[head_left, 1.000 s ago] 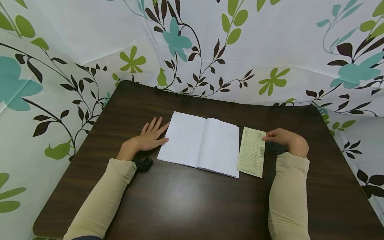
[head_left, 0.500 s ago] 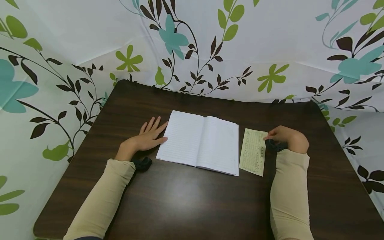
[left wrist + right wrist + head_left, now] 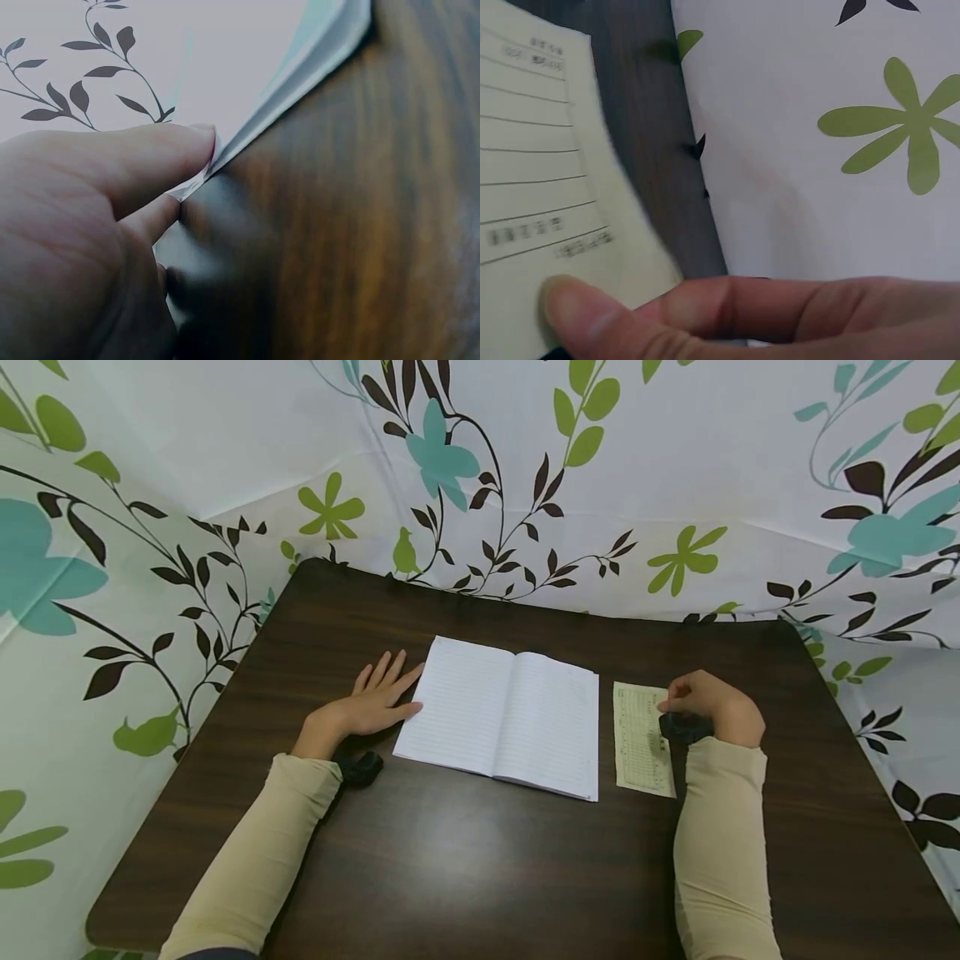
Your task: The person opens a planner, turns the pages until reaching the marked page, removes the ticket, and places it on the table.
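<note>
An open notebook (image 3: pixel 465 710) with blank lined pages lies in the middle of the table. My left hand (image 3: pixel 367 702) rests at its left edge, fingers spread, with the thumb and index finger touching the page edge. In the left wrist view the left thumb (image 3: pixel 165 154) lies against the notebook's edge. To the right of the notebook is a pale yellow printed slip of paper (image 3: pixel 641 743). My right hand (image 3: pixel 712 702) pinches the slip's right edge. In the right wrist view the right thumb (image 3: pixel 585 315) presses on top of the slip, beside its printed lines.
The dark wooden table (image 3: pixel 450 877) spreads out around the notebook. Behind it hangs a white cloth (image 3: pixel 600 552) printed with leaves and flowers. Dark wrist cameras sit under both wrists, the left wrist camera (image 3: pixel 360 771) close to the tabletop.
The yellow slip has moved a little to the right, away from the notebook, and its gap to the notebook has widened. The left hand and the notebook stay in place.
</note>
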Available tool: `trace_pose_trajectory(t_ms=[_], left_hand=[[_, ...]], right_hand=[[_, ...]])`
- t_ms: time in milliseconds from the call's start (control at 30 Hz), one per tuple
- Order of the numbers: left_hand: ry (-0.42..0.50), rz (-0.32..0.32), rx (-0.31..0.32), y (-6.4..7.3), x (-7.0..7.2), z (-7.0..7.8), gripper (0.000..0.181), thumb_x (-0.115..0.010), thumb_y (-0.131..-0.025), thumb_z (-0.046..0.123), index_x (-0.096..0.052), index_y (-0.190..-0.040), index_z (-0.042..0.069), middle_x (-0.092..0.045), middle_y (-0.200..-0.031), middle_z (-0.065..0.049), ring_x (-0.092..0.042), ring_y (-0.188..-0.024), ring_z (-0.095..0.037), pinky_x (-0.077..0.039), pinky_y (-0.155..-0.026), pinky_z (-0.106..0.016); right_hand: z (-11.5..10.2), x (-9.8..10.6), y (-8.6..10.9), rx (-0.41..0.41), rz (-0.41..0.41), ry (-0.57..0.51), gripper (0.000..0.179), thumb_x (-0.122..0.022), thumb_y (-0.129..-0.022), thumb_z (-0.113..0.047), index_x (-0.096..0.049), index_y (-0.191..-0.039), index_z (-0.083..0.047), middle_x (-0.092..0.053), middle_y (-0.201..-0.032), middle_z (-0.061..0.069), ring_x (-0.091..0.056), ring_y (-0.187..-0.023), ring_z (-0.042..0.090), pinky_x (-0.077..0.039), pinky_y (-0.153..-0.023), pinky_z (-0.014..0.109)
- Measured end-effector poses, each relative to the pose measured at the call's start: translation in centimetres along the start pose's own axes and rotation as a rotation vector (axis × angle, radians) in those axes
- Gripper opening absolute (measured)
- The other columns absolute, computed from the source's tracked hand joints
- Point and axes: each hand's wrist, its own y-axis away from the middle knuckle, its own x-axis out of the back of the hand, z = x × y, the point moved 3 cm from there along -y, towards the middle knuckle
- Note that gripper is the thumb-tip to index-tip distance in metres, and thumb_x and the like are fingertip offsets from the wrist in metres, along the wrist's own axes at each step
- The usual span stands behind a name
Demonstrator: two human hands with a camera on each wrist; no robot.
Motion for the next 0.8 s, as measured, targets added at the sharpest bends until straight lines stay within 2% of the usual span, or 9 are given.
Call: trace_pose_trajectory(t_ms=[133,267,367,467,533,633,733,800], left_hand=[[-0.011,-0.006,0.008,-0.1,0.0,0.1,0.074,-0.038,-0.112,0.043,-0.002,-0.170,0.015,0.020,-0.174,-0.019,0.023,-0.160,-0.042,0.014,-0.126,-0.065],[-0.006,-0.005,0.006,-0.1,0.0,0.0,0.074,-0.039,-0.112,0.043,-0.001,-0.170,0.015,0.020,-0.174,-0.019,0.023,-0.160,-0.042,0.014,-0.126,-0.064],[-0.004,-0.004,0.007,0.0,0.0,0.0,0.074,-0.039,-0.112,0.043,-0.001,-0.170,0.015,0.020,-0.174,-0.019,0.023,-0.160,-0.042,0.014,-0.126,-0.064],[-0.004,-0.002,0.007,0.0,0.0,0.1,0.074,-0.039,-0.112,0.043,-0.002,-0.170,0.015,0.020,-0.174,-0.019,0.023,-0.160,-0.042,0.014,-0.126,-0.065],[-0.007,0.001,0.004,0.0,0.0,0.0,0.074,-0.039,-0.112,0.044,-0.002,-0.170,0.015,0.019,-0.174,-0.020,0.023,-0.160,-0.042,0.014,-0.126,-0.065],[-0.003,0.002,-0.005,0.0,0.0,0.0,0.074,-0.039,-0.112,0.044,-0.003,-0.170,0.014,0.019,-0.174,-0.020,0.023,-0.160,-0.043,0.014,-0.126,-0.065],[0.005,0.005,-0.013,0.0,0.0,-0.1,0.076,-0.040,-0.111,0.045,-0.002,-0.169,0.014,0.020,-0.173,-0.020,0.024,-0.160,-0.043,0.015,-0.125,-0.065],[0.012,0.006,-0.018,0.1,0.0,-0.1,0.077,-0.040,-0.111,0.047,-0.002,-0.169,0.015,0.021,-0.173,-0.020,0.025,-0.159,-0.043,0.016,-0.125,-0.065]], right_hand=[[0.1,-0.1,0.0,-0.008,0.026,-0.003,0.020,-0.072,-0.099,-0.018,-0.065,-0.090,-0.002,-0.062,-0.083,0.006,-0.055,-0.081,0.024,-0.044,-0.070,0.032],[0.1,-0.1,0.0,-0.027,0.038,-0.008,0.020,-0.072,-0.099,-0.017,-0.063,-0.097,0.001,-0.064,-0.088,0.011,-0.058,-0.083,0.026,-0.047,-0.073,0.036],[0.2,-0.1,0.0,-0.058,0.050,-0.006,0.026,-0.069,-0.100,-0.020,-0.062,-0.107,0.004,-0.067,-0.098,0.019,-0.063,-0.089,0.032,-0.052,-0.080,0.045],[-0.4,0.3,0.5,-0.065,0.093,0.010,0.034,-0.062,-0.105,-0.024,-0.059,-0.119,0.007,-0.065,-0.114,0.028,-0.063,-0.102,0.041,-0.052,-0.089,0.057],[-1.2,0.7,0.9,-0.028,0.134,0.020,0.040,-0.056,-0.108,-0.027,-0.057,-0.127,0.007,-0.061,-0.125,0.032,-0.061,-0.112,0.046,-0.050,-0.096,0.063],[-3.1,0.9,1.7,0.075,0.163,0.022,0.047,-0.049,-0.111,-0.030,-0.052,-0.139,0.007,-0.056,-0.138,0.034,-0.055,-0.126,0.051,-0.044,-0.106,0.068],[-5.2,0.2,2.2,0.148,0.117,0.035,0.056,-0.048,-0.112,-0.034,-0.044,-0.151,0.007,-0.047,-0.151,0.035,-0.046,-0.139,0.054,-0.037,-0.113,0.070],[-6.5,-0.7,2.3,0.151,0.052,0.039,0.065,-0.048,-0.111,-0.038,-0.035,-0.157,0.007,-0.036,-0.160,0.036,-0.036,-0.146,0.056,-0.032,-0.117,0.071]])
